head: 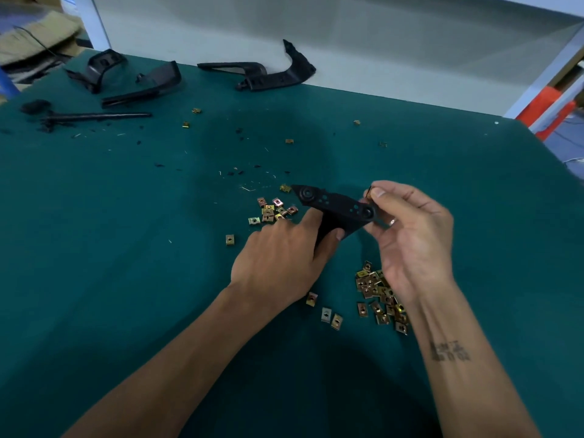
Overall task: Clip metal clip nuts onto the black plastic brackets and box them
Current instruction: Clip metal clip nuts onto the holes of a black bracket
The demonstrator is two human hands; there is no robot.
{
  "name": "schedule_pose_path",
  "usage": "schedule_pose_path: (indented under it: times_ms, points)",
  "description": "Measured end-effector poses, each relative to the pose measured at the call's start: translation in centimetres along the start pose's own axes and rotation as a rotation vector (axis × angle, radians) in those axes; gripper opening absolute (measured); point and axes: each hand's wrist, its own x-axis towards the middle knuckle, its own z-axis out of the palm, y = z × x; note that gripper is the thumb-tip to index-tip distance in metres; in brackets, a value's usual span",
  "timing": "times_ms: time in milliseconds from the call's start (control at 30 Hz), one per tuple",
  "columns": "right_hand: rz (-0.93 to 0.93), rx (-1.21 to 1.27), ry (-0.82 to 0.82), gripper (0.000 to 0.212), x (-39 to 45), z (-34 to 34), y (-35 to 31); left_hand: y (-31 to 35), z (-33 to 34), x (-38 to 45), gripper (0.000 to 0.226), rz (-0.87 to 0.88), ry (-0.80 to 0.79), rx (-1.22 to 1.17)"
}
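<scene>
1. The left hand (278,257) has its grip clenched around the lower stem of a black bracket (335,205), held above the middle of the green tabletop (126,248).
2. The right hand (407,235) pinches the bracket's right end, with a small clip nut (369,192) at its fingertips.
3. Loose clip nuts (380,295) lie piled near the right wrist; another cluster (271,211) lies just left of the bracket.
4. More brackets (268,75) lie along the far edge.

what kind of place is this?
Likely a factory assembly bench: loose metal clip nuts piled on a green mat, moulded black plastic brackets waiting at the back, one bracket in both hands.
</scene>
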Motion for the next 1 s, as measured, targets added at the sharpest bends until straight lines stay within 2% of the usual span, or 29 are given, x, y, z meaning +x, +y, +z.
schedule_pose_path:
  times_ms: [100,333,1000]
  points:
    - [-0.018,-0.016,-0.006,0.017,-0.3,-0.2,0.2,0.2,-0.1,-0.2,0.046,0.011,-0.008,0.036]
    - [-0.088,-0.045,0.008,0.014,-0.5,-0.2,0.6,0.5,-0.2,-0.2,0.051,0.041,0.002,0.113]
    - [-0.165,-0.063,0.056,0.013,-0.8,0.4,1.5,0.6,-0.4,-0.2,0.052,0.079,0.059,0.139]
